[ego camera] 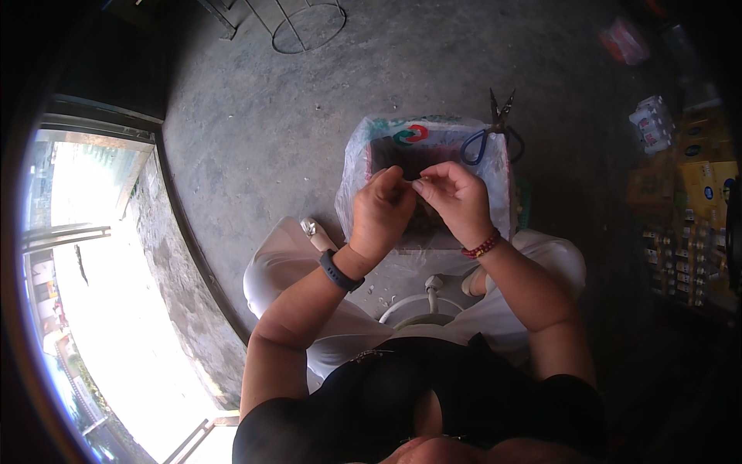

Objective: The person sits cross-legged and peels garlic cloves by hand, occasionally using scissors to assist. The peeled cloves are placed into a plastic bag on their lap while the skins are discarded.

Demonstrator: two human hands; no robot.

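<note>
My left hand (385, 209) and my right hand (458, 203) meet at the fingertips above an open box (379, 153) lined with a clear plastic bag (351, 180). Thumbs and forefingers pinch a small item (413, 181) between them, mostly covered by the fingers and too small to name. The dark inside of the box holds contents that I cannot make out. A pair of scissors (497, 124) with blue-coated handles straddles the far right part of the box's rim, blades pointing away from me.
Around the box lies a concrete floor (261, 127). A wire stand (310, 29) is at the far side. Stacked yellow cartons (704, 180) and a pack of white containers (652, 124) stand on the right. A bright doorway (116, 290) opens on the left. White tubing (433, 293) sits between my knees.
</note>
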